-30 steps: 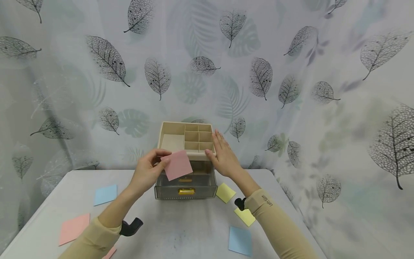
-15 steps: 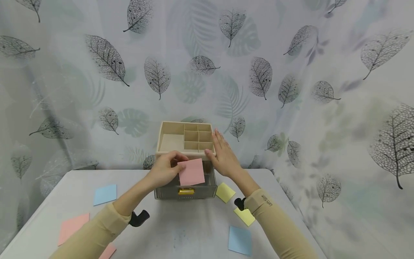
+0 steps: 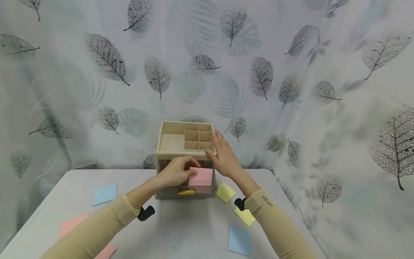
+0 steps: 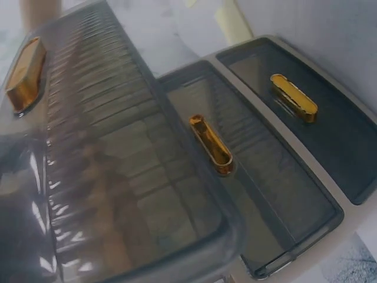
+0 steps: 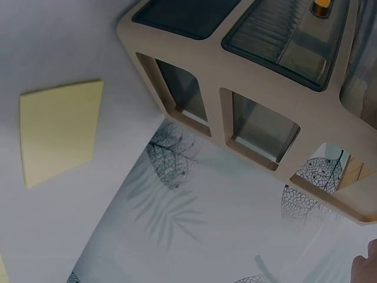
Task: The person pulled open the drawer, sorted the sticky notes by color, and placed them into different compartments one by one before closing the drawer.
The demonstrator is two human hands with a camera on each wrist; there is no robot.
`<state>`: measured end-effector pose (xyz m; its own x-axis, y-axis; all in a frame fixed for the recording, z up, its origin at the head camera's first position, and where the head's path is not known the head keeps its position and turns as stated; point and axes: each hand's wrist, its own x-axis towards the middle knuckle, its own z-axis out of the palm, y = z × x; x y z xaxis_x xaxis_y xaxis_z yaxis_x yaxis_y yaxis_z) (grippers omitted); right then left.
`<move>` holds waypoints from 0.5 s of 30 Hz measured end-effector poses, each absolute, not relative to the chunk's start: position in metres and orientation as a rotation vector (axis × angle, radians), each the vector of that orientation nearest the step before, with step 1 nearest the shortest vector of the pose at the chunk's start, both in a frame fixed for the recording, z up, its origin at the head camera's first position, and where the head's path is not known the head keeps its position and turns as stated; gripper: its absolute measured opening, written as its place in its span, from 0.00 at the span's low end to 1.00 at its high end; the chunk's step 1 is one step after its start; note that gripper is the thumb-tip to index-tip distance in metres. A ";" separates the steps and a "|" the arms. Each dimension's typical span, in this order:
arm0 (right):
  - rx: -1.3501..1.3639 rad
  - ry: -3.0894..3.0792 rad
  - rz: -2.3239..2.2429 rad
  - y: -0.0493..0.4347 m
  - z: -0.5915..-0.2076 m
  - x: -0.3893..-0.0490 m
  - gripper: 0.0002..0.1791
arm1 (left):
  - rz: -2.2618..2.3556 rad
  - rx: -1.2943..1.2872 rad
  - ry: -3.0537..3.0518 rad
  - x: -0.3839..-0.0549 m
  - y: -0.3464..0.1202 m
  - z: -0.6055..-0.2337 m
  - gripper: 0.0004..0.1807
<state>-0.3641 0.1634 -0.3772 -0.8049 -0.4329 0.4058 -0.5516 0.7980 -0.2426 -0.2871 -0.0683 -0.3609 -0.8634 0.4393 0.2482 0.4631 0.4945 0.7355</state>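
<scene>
My left hand (image 3: 177, 172) pinches a pink sticky note pad (image 3: 200, 175) by its left edge, over the pulled-out top drawer. The pad's lower part shows through the drawer's smoky clear front (image 3: 165, 193). That drawer belongs to a beige desktop organizer (image 3: 166, 154); its amber handle (image 3: 186, 191) faces me. My right hand (image 3: 224, 156) lies with straight fingers against the organizer's right side. In the left wrist view the pulled-out drawer (image 4: 147, 177) fills the left, beside two closed drawers (image 4: 253, 171). Only a bit of the right hand (image 5: 365, 265) shows in the right wrist view.
A beige compartment tray (image 3: 173, 142) tops the organizer. Yellow sticky notes (image 3: 225, 192) and a blue one (image 3: 240, 241) lie on the white table (image 3: 181, 226) at right. Blue (image 3: 105, 195) and pink notes (image 3: 72, 225) lie at left. A leaf-patterned curtain (image 3: 207, 97) hangs behind.
My left hand has moved right and down with the pink pad, from in front of the organizer's left half into the drawer's right part. The right hand has stayed put.
</scene>
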 end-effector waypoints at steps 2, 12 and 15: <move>0.753 -2.652 0.507 0.164 -0.377 -0.364 0.47 | -1.303 -0.822 -2.716 -0.288 -0.067 -0.361 0.08; 0.755 -2.644 0.517 0.164 -0.376 -0.362 0.46 | -1.261 -0.873 -2.768 -0.290 -0.067 -0.364 0.08; 0.755 -2.639 0.520 0.163 -0.376 -0.362 0.45 | -1.262 -0.878 -2.773 -0.291 -0.067 -0.365 0.07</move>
<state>-0.3617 0.1632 -0.3764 -0.7983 -0.4319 0.4197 -0.5588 0.7911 -0.2488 -0.2915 -0.0672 -0.3652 -0.8462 0.4961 0.1947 0.4726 0.5297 0.7043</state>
